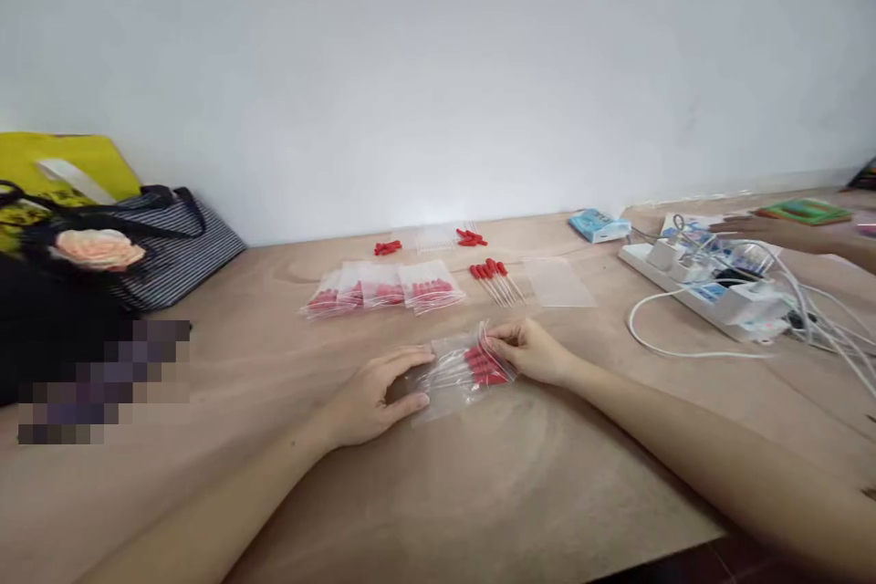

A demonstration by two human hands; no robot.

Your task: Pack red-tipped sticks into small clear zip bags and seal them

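A clear plastic bag [448, 380] with several red-tipped white sticks inside lies on the table between my hands, red ends to the right. My right hand [530, 350] pinches the bag's right edge, at its opening. At the bag's left end, my left hand [383, 391] rests with thumb and fingers apart, touching the plastic. Behind it, several filled bags [383, 287] overlap in a row. Loose red-tipped sticks [496, 281] lie fanned to their right, beside an empty flat bag [559, 282].
More red pieces [388, 248] lie near the wall. A white power strip [704, 292] with tangled cables and a blue packet [599, 225] are at right, where another person's hand [753, 228] reaches in. Bags, one striped [184, 246], stand at left.
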